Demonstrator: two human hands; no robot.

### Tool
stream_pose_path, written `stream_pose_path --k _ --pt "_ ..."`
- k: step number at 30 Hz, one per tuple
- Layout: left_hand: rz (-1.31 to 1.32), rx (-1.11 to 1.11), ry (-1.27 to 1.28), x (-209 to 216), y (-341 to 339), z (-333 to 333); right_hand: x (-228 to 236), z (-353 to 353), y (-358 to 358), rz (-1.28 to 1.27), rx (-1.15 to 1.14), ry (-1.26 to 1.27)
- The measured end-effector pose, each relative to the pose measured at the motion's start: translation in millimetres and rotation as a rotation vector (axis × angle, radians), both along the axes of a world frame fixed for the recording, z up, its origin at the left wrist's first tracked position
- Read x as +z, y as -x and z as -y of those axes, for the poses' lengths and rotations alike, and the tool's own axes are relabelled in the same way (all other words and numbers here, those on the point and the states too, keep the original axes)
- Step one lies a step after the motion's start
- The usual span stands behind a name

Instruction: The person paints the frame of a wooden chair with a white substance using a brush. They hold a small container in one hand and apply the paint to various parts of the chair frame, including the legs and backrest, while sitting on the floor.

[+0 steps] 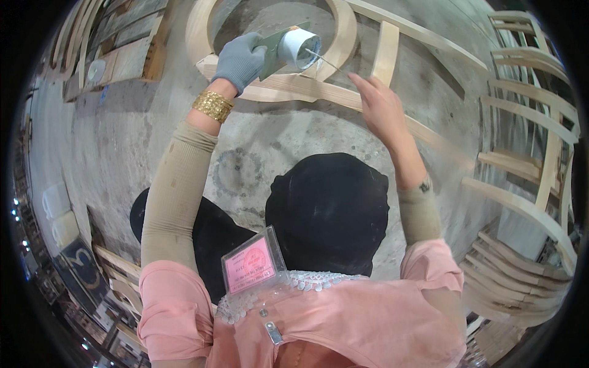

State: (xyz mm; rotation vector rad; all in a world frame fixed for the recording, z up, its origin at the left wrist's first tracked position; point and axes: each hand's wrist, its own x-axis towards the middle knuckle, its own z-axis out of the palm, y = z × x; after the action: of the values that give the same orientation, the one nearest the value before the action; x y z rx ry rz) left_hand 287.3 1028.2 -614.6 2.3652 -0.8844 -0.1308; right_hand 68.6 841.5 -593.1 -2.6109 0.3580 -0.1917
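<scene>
My left hand point(241, 60), in a grey glove, is closed on a flat dark-green piece point(269, 61). Against that piece rests a small white cup point(292, 46), tilted with its mouth to the right. My bare right hand point(381, 107) pinches a thin stick point(331, 64) whose far end reaches into the cup's mouth. What is inside the cup cannot be made out. Just beyond and beneath both hands lies a pale wooden frame point(294, 88) with a rounded loop point(345, 30) and straight rails.
Curved wooden frames point(521, 110) stand along the right side, with stacked curved slats point(506, 279) nearer me. At the far left sits a wooden pallet point(126, 61). White jugs point(56, 202) stand at the left edge. My knee point(328, 208) is close below the frame.
</scene>
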Motion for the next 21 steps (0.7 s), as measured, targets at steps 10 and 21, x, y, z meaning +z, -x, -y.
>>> stream_pose_path --k 10,21 --pt "-0.042 -0.154 0.119 32 0 6 27 19 -38 -0.22 0.173 0.079" --pt "-0.376 -0.187 0.301 57 -10 2 57 38 -28 -0.041 0.276 0.348"
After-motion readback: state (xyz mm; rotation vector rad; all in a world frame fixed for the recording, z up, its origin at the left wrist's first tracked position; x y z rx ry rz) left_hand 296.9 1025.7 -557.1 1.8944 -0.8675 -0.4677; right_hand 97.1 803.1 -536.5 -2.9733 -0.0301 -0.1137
